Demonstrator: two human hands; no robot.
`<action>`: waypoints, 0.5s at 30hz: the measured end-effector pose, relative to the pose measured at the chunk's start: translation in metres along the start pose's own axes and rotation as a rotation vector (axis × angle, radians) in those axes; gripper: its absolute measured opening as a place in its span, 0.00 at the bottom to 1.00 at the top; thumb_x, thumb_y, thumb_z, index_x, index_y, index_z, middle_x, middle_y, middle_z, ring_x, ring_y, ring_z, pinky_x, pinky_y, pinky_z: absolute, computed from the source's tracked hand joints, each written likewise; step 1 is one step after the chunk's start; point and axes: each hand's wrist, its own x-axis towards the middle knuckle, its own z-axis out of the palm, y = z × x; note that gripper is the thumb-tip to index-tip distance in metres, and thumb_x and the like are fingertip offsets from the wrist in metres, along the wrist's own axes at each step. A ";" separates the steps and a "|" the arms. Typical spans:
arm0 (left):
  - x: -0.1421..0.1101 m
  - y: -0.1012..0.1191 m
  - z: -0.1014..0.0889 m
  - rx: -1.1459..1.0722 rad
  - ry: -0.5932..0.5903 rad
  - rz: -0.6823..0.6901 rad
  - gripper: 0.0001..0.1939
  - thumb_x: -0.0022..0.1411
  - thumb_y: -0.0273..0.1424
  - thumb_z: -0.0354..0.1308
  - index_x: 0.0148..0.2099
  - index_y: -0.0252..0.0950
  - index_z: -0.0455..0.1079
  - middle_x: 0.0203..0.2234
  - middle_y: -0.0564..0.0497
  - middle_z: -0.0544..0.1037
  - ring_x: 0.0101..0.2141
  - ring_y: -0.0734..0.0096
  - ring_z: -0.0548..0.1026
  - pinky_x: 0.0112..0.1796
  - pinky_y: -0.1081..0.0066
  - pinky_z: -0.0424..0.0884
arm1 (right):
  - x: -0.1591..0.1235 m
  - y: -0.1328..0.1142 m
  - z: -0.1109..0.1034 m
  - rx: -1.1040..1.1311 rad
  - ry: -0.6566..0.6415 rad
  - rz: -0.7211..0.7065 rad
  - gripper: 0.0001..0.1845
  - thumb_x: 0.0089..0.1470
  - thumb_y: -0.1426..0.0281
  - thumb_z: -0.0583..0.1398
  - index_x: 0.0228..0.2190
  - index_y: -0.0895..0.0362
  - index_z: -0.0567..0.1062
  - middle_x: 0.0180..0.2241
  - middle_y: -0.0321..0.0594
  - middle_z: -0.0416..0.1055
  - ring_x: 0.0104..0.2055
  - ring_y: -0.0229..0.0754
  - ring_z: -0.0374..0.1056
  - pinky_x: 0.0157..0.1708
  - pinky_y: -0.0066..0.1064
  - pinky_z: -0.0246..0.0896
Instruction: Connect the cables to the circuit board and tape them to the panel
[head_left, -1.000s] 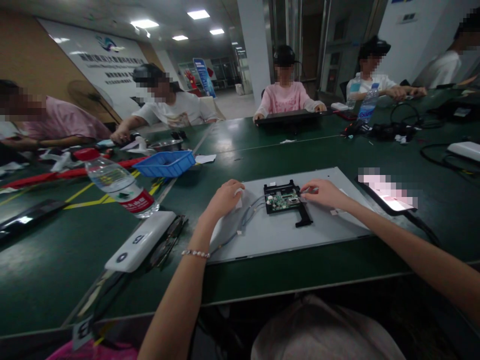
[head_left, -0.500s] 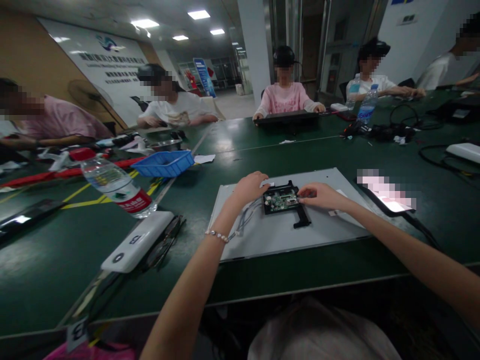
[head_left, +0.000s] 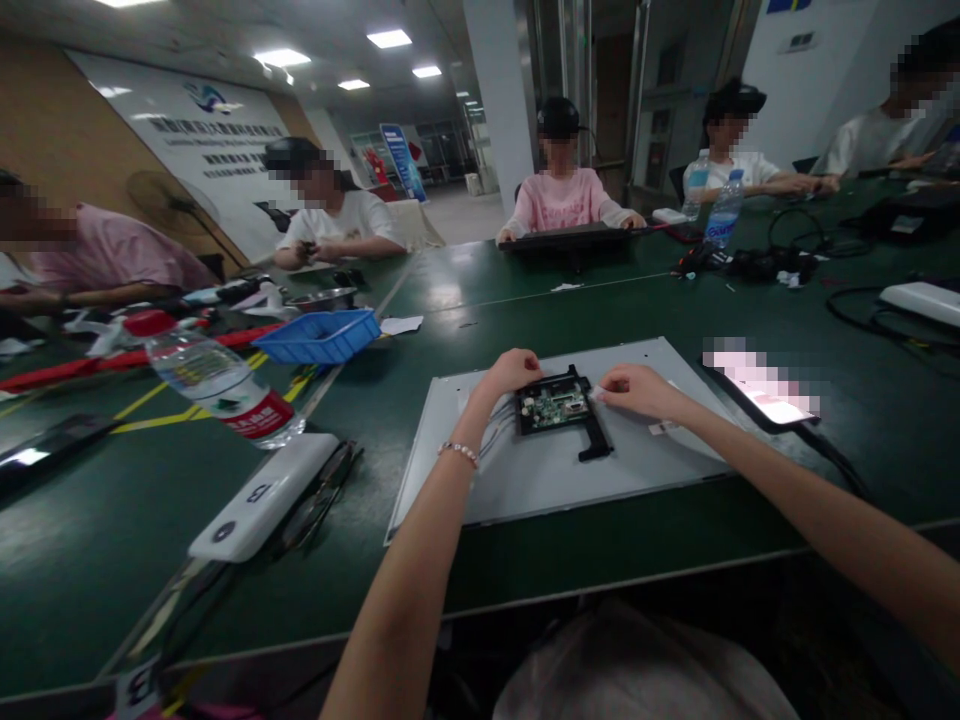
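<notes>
A green circuit board [head_left: 556, 400] sits in a black plastic bracket [head_left: 596, 440] on a flat grey panel [head_left: 630, 478]. My left hand [head_left: 514, 370] is at the bracket's upper left corner, its fingers curled together; what they pinch is hidden. Grey cables [head_left: 496, 428] run from the board's left side beneath my left wrist. Just off the bracket's right edge, my right hand [head_left: 637, 390] has thumb and fingertips closed on a small whitish thing too small to name.
Left of the panel are a white power bank [head_left: 262, 500], glasses [head_left: 322, 500], a tilted water bottle [head_left: 225, 390] and a blue tray [head_left: 319, 338]. A lit phone [head_left: 765, 390] lies to the right. Several people sit around the green table [head_left: 480, 290].
My right fingertips have come slightly off the bracket's right edge. My left fingers have curled inward at its upper left corner. The whole view has shifted a little.
</notes>
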 end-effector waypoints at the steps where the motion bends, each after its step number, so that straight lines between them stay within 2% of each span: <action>1: 0.001 0.001 -0.002 -0.007 -0.011 0.002 0.09 0.53 0.34 0.58 0.33 0.33 0.73 0.29 0.49 0.78 0.32 0.68 0.74 0.34 0.73 0.67 | 0.001 0.004 -0.002 -0.030 0.018 0.011 0.11 0.53 0.63 0.59 0.29 0.57 0.77 0.33 0.42 0.74 0.34 0.41 0.68 0.36 0.32 0.63; 7: 0.002 0.002 -0.009 0.022 -0.009 -0.011 0.15 0.51 0.36 0.60 0.39 0.32 0.74 0.33 0.49 0.78 0.33 0.68 0.74 0.34 0.74 0.68 | 0.000 0.026 -0.017 -0.214 0.027 0.045 0.15 0.54 0.60 0.57 0.27 0.57 0.77 0.33 0.45 0.73 0.33 0.44 0.68 0.35 0.35 0.63; 11: 0.004 0.001 -0.013 0.033 -0.061 0.000 0.15 0.50 0.37 0.59 0.38 0.32 0.73 0.34 0.48 0.78 0.35 0.66 0.75 0.35 0.74 0.68 | -0.003 0.027 -0.021 -0.218 0.069 0.041 0.14 0.54 0.61 0.57 0.34 0.57 0.77 0.39 0.48 0.71 0.37 0.46 0.69 0.39 0.38 0.64; 15: 0.005 0.001 -0.020 0.027 -0.128 0.039 0.16 0.50 0.38 0.58 0.38 0.32 0.73 0.34 0.47 0.78 0.35 0.66 0.74 0.36 0.73 0.67 | -0.004 0.025 -0.016 -0.227 0.123 -0.022 0.19 0.57 0.60 0.55 0.46 0.55 0.73 0.47 0.49 0.69 0.49 0.50 0.66 0.49 0.44 0.61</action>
